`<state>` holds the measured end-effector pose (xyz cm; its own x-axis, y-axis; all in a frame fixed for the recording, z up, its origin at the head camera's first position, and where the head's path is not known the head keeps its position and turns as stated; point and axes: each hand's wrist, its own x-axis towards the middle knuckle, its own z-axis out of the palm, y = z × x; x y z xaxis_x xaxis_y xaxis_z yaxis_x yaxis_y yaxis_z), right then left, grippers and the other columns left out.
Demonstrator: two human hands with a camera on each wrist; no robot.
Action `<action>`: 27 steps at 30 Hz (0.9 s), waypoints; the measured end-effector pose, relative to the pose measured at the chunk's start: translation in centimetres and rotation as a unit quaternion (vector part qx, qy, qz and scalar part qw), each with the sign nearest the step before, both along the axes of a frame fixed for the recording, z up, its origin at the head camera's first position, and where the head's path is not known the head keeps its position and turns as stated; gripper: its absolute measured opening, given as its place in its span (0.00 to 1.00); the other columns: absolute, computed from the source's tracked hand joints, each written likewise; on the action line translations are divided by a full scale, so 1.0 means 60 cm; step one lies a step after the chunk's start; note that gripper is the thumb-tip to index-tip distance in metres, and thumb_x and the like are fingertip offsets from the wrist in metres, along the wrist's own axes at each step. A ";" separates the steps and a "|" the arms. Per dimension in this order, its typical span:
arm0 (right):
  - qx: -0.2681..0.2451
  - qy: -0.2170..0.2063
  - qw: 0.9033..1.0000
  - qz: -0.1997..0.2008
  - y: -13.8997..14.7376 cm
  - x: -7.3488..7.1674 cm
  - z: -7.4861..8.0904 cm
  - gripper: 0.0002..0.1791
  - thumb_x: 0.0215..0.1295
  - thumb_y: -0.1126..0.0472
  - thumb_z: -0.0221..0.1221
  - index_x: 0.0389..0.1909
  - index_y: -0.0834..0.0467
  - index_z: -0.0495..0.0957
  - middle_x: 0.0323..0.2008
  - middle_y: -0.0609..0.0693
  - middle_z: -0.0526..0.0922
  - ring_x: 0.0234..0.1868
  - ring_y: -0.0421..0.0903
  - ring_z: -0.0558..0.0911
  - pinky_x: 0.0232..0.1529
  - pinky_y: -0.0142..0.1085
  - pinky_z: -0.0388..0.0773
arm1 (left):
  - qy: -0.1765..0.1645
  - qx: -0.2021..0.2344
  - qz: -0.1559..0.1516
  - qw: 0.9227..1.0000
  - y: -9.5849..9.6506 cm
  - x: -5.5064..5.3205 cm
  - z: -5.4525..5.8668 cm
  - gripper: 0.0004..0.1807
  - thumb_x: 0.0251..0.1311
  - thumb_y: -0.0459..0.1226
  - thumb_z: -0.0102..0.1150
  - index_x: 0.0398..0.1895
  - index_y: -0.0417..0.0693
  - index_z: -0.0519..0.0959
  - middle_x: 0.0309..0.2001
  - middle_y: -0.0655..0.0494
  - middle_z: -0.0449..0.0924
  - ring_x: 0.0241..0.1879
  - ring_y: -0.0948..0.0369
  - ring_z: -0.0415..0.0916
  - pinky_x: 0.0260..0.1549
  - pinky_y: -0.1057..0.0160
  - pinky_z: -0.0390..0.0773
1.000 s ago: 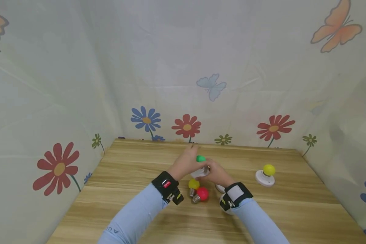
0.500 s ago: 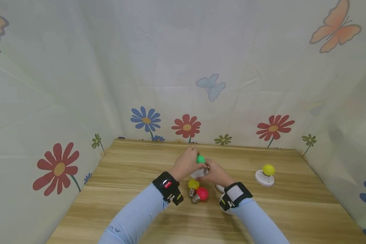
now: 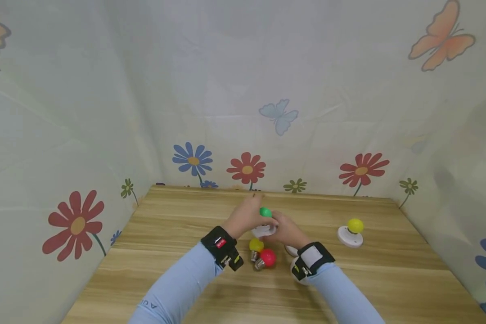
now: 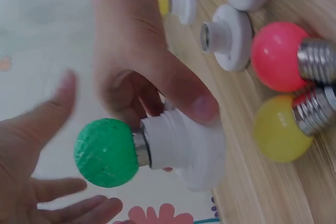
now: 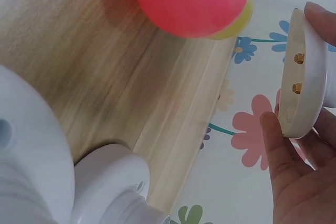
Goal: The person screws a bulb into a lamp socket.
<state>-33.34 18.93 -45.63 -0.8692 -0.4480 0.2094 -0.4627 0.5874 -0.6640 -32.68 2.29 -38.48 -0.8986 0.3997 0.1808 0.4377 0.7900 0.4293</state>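
Observation:
My right hand (image 3: 288, 230) grips a white round lamp holder (image 4: 202, 150) by its base, raised over the table. A green light bulb (image 4: 107, 152) stands in that holder's socket, with part of its metal screw base showing. The left hand (image 4: 39, 174) is spread around the bulb in the left wrist view, thumb and fingers apart from the green globe. From the right wrist view, the holder's hollow underside (image 5: 299, 77) with two brass screws faces the camera. Below the hands lie a loose yellow bulb (image 3: 256, 245) and a loose red bulb (image 3: 268, 258).
Two more white lamp holders (image 4: 228, 38) stand beside the loose bulbs, partly under the right wrist in the head view. At the table's right sits a holder bearing a yellow bulb (image 3: 355, 226). A flower-printed curtain (image 3: 210, 112) borders the wooden table (image 3: 178, 207).
The left hand's fingers shift slightly around the green bulb. The right hand keeps hold of the lamp holder in nearly the same place. Other things stay put.

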 end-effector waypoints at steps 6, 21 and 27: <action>-0.009 -0.022 1.000 -0.004 -0.001 0.002 0.002 0.33 0.48 0.58 0.74 0.57 0.56 0.74 0.51 0.50 0.81 0.49 0.47 0.79 0.56 0.48 0.77 | 0.045 -0.057 0.037 0.997 0.002 0.004 -0.010 0.42 0.48 0.64 0.65 0.52 0.38 0.72 0.39 0.51 0.74 0.29 0.62 0.72 0.23 0.71 0.76; -0.011 -0.011 1.000 -0.013 0.001 -0.004 -0.005 0.33 0.47 0.56 0.75 0.56 0.56 0.74 0.49 0.49 0.81 0.48 0.47 0.78 0.57 0.48 0.75 | 0.019 -0.029 -0.035 0.999 0.008 -0.004 -0.011 0.21 0.53 0.40 0.71 0.50 0.43 0.78 0.47 0.52 0.77 0.38 0.62 0.73 0.41 0.69 0.78; -0.009 0.001 1.000 0.001 0.004 -0.004 -0.010 0.33 0.47 0.54 0.75 0.55 0.57 0.74 0.48 0.50 0.81 0.46 0.46 0.79 0.54 0.48 0.77 | 0.003 -0.039 -0.046 0.998 0.008 -0.004 -0.009 0.26 0.53 0.39 0.71 0.56 0.43 0.77 0.52 0.51 0.78 0.46 0.59 0.75 0.50 0.65 0.78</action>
